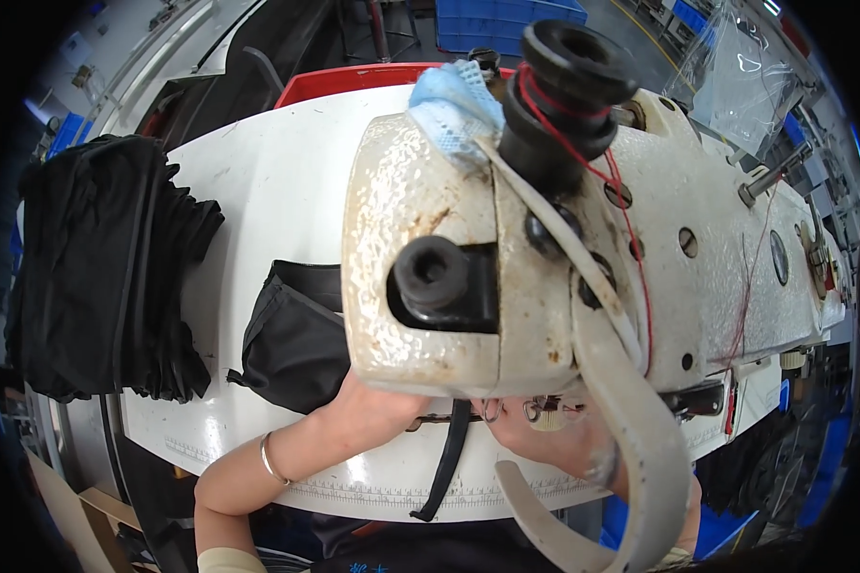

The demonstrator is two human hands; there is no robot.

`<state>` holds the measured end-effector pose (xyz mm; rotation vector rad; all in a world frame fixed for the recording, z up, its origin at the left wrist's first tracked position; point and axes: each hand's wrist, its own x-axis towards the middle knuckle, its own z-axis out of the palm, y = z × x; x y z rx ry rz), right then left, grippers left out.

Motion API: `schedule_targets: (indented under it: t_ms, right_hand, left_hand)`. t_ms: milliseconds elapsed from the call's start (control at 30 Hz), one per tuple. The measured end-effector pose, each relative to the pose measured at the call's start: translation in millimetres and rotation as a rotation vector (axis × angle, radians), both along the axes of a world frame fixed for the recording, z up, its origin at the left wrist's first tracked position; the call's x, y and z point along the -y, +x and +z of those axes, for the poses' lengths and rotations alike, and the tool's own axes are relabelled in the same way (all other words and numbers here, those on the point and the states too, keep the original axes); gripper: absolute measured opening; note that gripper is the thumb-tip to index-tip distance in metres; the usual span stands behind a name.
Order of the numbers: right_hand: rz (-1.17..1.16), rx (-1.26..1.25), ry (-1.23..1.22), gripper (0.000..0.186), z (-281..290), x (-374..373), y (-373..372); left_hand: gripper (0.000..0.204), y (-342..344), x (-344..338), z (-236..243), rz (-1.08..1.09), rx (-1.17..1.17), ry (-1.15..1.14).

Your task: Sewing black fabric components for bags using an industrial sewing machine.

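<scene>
Black fabric piece [291, 353] lies at eight o'clock from the white sewing machine head [420, 191], just beside the left hand [380, 411]; at six o'clock a black strip [444, 468] runs between it and the right hand [535, 444]. Both grips are hidden; I cannot tell them.

The single view comes from the left one of two fisheye cameras worn on the person's head, looking down and forward over a white, curved-edged desk [253, 181]. It is very close to a cream-painted metal sewing machine [535, 306], which looms right of centre and partly hides the left hand [382, 411] and right hand [526, 441] beyond. The bare forearms [315, 437] rise from the lower edge. The wide lens bows straight lines and takes in grey floor [616, 48] at the top.
</scene>
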<state>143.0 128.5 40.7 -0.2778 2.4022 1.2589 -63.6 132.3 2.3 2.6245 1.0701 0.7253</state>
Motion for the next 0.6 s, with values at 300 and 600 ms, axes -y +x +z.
schedule_targets:
  t_ms: [300,600]
  right_hand:
    - [-0.598,-0.941,-0.487,0.013,-23,10,6]
    - [-0.939,-1.229,-0.998,0.036,-31,18,21]
  left_hand:
    - [0.022,2,-5,18,0.140,0.217,-0.291]
    - [0.018,7,8,45,0.048,-0.065,0.122]
